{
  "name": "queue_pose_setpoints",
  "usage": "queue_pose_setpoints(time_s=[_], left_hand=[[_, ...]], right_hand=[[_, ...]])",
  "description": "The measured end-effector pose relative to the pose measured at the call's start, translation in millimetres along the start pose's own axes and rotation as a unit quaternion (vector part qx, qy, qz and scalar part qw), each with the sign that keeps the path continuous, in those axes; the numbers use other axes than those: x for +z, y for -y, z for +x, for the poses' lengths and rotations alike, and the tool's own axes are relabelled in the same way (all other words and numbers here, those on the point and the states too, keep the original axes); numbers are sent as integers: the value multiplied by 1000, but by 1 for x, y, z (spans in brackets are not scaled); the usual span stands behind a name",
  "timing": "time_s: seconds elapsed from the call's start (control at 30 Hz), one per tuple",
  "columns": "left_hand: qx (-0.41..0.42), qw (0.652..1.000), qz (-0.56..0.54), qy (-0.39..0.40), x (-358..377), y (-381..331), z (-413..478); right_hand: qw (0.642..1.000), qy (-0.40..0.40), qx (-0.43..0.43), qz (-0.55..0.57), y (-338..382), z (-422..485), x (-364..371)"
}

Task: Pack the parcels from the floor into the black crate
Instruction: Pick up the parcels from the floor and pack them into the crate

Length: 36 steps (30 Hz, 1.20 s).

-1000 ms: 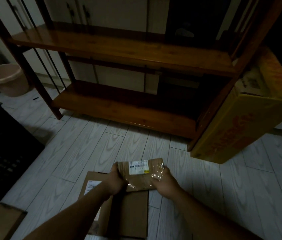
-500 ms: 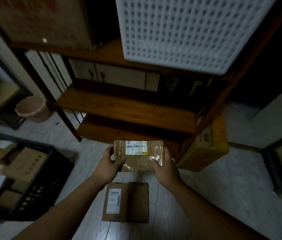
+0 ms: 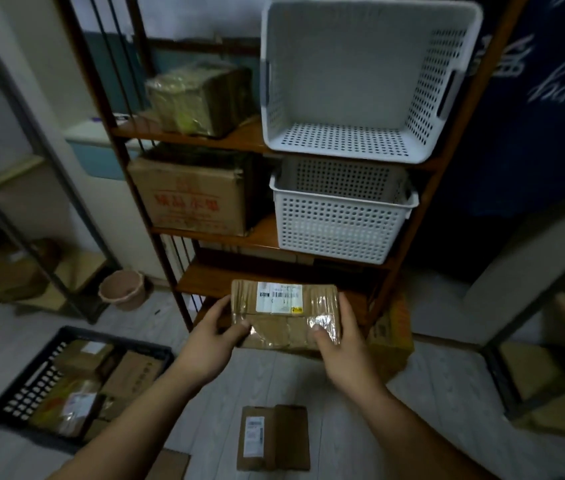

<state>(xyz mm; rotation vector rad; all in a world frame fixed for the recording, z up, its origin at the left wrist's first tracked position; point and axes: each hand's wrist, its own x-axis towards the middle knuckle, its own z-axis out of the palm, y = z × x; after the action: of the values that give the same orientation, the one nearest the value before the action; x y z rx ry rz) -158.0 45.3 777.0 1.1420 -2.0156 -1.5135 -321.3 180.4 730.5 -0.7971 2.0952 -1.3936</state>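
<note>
Counting left to right: one black crate (image 3: 36, 382) on the floor (image 3: 430, 393), already holding several parcels; one taped parcel (image 3: 284, 313) held in the air before the wooden shelf (image 3: 260, 237); one flat parcel (image 3: 273, 438) lying on the floor below it. The left hand (image 3: 210, 344) and right hand (image 3: 343, 344) each clasped one end of the taped parcel. Since half a second earlier, the parcel had risen and the view had lifted, showing two white baskets (image 3: 343, 220). Pale plank flooring; the room was dim.
</note>
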Motion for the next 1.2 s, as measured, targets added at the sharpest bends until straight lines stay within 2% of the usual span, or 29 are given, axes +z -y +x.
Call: queue_pose_setpoints(time_s=[0.2,0.3,0.47,0.77,0.9,1.2], left_hand=[[1,996,-37,-84,-33,-26,-75],[-2,992,-77,-98,-58,-31,-104],[22,990,-68,-119,-113,-29,-141],[70,978,-81,-178,-264,13,-204],[63,981,-69,-170,-339,39,-223],[31,986,-50,-159,-435,83,-217]], right_hand=[[998,53,-38,-8,49,-45,4],[996,72,-58,-5,72,-70,12],[989,94,-108,-28,112,-106,41],[979,129,-149,47,179,-175,189],[978,147,-136,66,199,-207,258],[972,166,-168,13,234,-217,347]])
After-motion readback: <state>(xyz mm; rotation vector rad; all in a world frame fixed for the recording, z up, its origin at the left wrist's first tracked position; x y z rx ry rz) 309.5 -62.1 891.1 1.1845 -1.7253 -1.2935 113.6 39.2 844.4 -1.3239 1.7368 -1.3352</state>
